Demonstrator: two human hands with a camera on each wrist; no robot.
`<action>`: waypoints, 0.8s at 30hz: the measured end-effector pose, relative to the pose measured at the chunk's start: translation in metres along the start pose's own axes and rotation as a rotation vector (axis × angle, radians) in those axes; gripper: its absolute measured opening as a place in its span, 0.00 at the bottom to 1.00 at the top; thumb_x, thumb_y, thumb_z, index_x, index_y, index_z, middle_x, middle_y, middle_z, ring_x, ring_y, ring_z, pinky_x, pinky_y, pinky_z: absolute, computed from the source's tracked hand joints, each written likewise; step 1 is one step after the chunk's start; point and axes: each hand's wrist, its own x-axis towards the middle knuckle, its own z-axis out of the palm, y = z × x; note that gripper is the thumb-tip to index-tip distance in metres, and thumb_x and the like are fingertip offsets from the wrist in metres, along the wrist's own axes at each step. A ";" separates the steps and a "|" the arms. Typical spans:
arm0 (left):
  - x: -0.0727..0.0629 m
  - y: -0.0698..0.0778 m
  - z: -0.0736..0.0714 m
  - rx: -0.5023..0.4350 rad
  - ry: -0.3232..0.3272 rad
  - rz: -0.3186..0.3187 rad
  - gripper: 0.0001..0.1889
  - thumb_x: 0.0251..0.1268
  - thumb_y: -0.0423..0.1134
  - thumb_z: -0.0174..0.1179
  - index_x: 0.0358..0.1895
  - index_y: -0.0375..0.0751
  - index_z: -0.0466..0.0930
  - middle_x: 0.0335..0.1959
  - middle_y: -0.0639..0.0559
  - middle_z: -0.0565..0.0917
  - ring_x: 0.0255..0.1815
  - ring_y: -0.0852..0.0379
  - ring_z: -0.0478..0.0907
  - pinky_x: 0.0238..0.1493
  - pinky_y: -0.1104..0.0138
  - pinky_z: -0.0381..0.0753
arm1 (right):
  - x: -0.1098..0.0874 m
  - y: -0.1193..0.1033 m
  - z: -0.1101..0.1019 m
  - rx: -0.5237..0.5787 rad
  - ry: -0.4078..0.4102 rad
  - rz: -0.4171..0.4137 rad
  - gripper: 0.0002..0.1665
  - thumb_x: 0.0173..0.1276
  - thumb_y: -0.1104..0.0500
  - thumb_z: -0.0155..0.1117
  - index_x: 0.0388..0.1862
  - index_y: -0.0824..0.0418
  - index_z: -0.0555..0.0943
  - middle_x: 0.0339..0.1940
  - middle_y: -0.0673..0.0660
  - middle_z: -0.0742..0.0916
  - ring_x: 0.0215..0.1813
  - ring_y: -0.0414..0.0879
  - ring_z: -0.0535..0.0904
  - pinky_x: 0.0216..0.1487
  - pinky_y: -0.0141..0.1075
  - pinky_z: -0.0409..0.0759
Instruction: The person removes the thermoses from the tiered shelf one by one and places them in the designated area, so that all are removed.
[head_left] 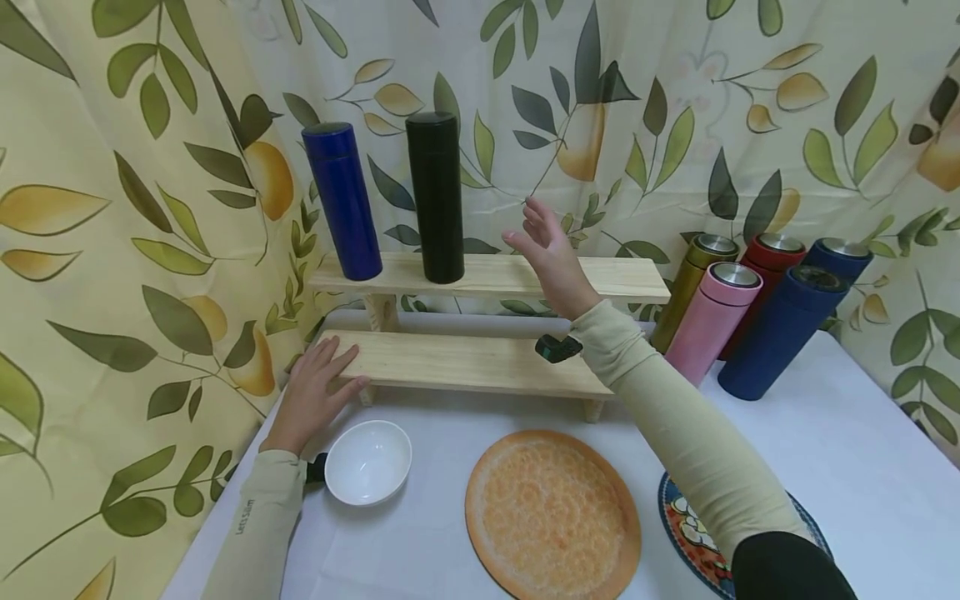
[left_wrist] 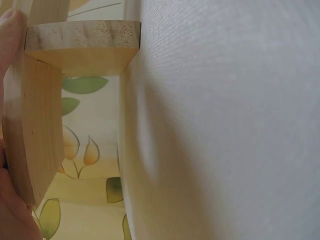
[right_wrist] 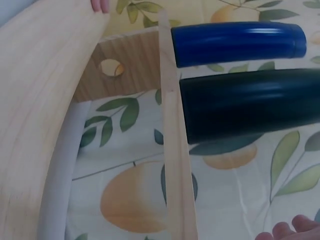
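Note:
A two-tier wooden stand (head_left: 480, 364) stands at the back of the table. My left hand (head_left: 318, 392) rests on the left end of its lower board, fingers spread over the top. Above the upper board my right hand (head_left: 551, 258) is raised with its fingers apart, holding nothing. To its left, a blue thermos (head_left: 343, 204) and a black thermos (head_left: 436, 200) stand upright on that board. In the right wrist view the black thermos (right_wrist: 250, 105) is the nearer one to my right fingertips (right_wrist: 282, 230). The left wrist view catches the stand's leg and board edge (left_wrist: 47, 135) beside the left hand.
At the right stand a gold thermos (head_left: 686, 292), a pink thermos (head_left: 712, 321), a red one (head_left: 772, 262) and two blue ones (head_left: 780, 333). In front are a white bowl (head_left: 369, 462), a round bread-patterned mat (head_left: 553, 517) and a patterned plate (head_left: 690, 533) partly under my right arm.

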 end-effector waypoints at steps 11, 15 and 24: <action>0.001 0.002 -0.001 0.008 -0.008 -0.009 0.35 0.76 0.54 0.66 0.78 0.39 0.73 0.82 0.31 0.63 0.84 0.32 0.54 0.83 0.39 0.46 | 0.012 0.003 0.016 -0.007 -0.014 0.004 0.52 0.76 0.52 0.65 0.90 0.58 0.49 0.89 0.63 0.55 0.89 0.57 0.48 0.85 0.49 0.54; 0.001 0.001 -0.002 0.014 -0.009 -0.006 0.35 0.76 0.53 0.67 0.78 0.39 0.73 0.82 0.31 0.63 0.84 0.33 0.54 0.83 0.40 0.46 | 0.015 0.001 0.020 -0.030 -0.006 0.005 0.52 0.75 0.51 0.66 0.89 0.58 0.51 0.89 0.64 0.56 0.88 0.58 0.49 0.85 0.50 0.56; 0.001 0.002 -0.002 0.012 0.001 -0.005 0.34 0.76 0.53 0.67 0.78 0.40 0.74 0.82 0.31 0.63 0.84 0.33 0.54 0.83 0.40 0.46 | 0.026 -0.005 0.031 -0.051 -0.018 0.023 0.53 0.75 0.52 0.66 0.89 0.59 0.50 0.89 0.63 0.54 0.88 0.58 0.47 0.85 0.53 0.53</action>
